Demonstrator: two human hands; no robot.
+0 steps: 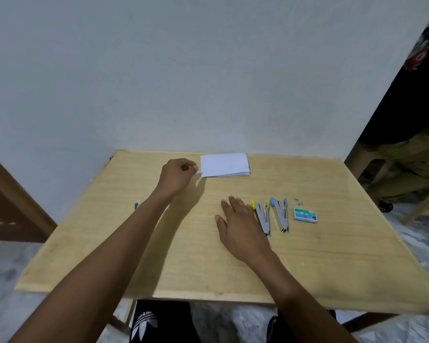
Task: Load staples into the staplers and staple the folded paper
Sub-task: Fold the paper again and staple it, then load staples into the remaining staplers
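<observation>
Frame centre, on table (159, 268): 2 staplers, both swung open, yellow-tipped stapler (262, 217) and blue-tipped stapler (280, 214). 1 staple box (305, 215) to their right. 1 folded paper stack (224, 165) at the top. Left hand (177, 174) loosely curled, holding nothing, just left of the paper. Right hand (235, 219) flat, fingers straight, beside the yellow-tipped stapler.

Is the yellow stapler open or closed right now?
Open: the yellow stapler lies on the table with its two arms spread in a V.
</observation>
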